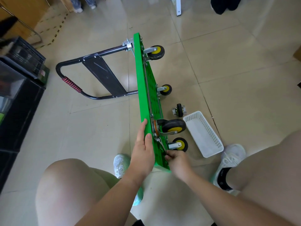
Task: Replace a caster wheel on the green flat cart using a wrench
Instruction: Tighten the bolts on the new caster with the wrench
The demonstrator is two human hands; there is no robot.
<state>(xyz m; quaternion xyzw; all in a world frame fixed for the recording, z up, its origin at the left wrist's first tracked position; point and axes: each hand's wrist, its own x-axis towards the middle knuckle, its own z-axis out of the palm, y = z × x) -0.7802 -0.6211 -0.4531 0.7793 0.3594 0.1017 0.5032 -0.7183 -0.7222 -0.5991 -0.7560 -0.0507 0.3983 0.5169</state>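
Note:
The green flat cart stands on its long edge on the tiled floor, its underside facing right and its black handle folded out to the left. Several yellow-hubbed caster wheels stick out from the underside; the nearest large caster sits by my hands. My left hand lies flat on the cart's top edge, fingers straight, steadying it. My right hand grips the handle of a metal wrench, whose head sits at the caster's mounting plate. A loose black caster lies on the floor to the right.
A white perforated basket lies on the floor right of the cart, beside my right shoe. My left shoe is under the cart's near end. A black cabinet stands at left. Another person's dark shoes are at the top right.

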